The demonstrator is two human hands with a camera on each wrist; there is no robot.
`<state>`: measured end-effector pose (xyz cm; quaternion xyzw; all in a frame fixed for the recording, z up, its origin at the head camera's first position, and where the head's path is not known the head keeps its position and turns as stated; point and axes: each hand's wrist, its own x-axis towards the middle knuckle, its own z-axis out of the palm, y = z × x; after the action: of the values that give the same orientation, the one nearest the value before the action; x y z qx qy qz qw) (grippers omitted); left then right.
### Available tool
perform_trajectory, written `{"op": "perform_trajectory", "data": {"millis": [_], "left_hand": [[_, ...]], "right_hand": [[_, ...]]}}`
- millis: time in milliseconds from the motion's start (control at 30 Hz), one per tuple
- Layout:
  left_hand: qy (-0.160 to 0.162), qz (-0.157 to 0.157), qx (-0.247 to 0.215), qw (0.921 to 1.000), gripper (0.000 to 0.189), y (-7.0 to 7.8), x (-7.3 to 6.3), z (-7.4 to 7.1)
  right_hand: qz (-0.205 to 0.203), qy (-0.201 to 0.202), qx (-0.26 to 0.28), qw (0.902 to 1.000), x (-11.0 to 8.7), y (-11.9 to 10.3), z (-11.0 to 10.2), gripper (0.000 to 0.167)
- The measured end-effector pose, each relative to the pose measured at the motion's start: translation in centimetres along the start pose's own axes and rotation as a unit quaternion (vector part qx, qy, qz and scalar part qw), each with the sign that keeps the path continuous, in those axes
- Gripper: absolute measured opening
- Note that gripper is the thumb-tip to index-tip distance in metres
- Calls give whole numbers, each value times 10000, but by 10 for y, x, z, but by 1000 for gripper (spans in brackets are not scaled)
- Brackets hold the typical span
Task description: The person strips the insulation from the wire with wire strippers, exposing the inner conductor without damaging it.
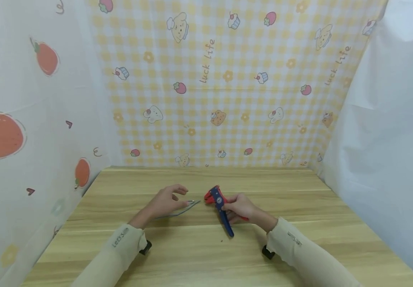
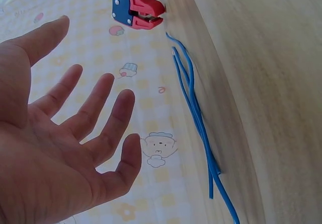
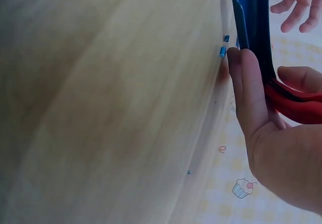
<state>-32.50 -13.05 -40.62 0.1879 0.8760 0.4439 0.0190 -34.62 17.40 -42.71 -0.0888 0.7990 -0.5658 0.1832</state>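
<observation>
My right hand [image 1: 240,207] grips a wire stripper [image 1: 219,200] with a dark blue body and red jaws and handle. Its head points away and to the left, and its blue handle [image 3: 254,22] shows close up in the right wrist view. Over the table, my left hand [image 1: 166,203] has its fingers spread, with nothing between them in the left wrist view. Several blue wires [image 2: 193,93] lie on the wood beside and below that hand. Their far ends reach toward the stripper's head [image 2: 143,10] but stay apart from it.
Small blue cut bits [image 3: 223,52] lie on the wooden table [image 1: 199,255] near the right hand, along with a tiny dark speck [image 1: 222,240]. A checked cloth [image 1: 210,99] hangs behind the table, with a printed sheet [image 1: 48,99] at left and a white sheet [image 1: 382,131] at right.
</observation>
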Motion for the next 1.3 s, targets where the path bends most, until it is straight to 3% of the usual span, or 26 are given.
{"op": "perform_trajectory", "data": {"millis": [233,333,533,800,867,1067,1300], "left_hand": [[-96,118,58,9999,40,2,1,0],[-177,156,44,9997,37,2,1,0],[-237,237,-67,9994,37,1,0,2],[-114,213,50,9997,33,1,-1,0],[-134,258,30,9996,34,1,0,-1],[-55,291,5,9996,36,-2,0,1],[-59,212,30,9998,44,-6,-7,9]], "right_hand": [[39,435,-86,9990,5,1,-2,25],[-105,692,-425,9966,8,2,-4,27],[-622,1225,-1559,9782,11,7,-7,20],[-946,1264,-2133,9641,4,2,-4,13],[-976,1318,-2262,9602,4,1,-4,17],[-1114,1278,-2009,9648,-5,-7,0,44],[-1699,1078,-1826,9624,-20,-9,9,65]]}}
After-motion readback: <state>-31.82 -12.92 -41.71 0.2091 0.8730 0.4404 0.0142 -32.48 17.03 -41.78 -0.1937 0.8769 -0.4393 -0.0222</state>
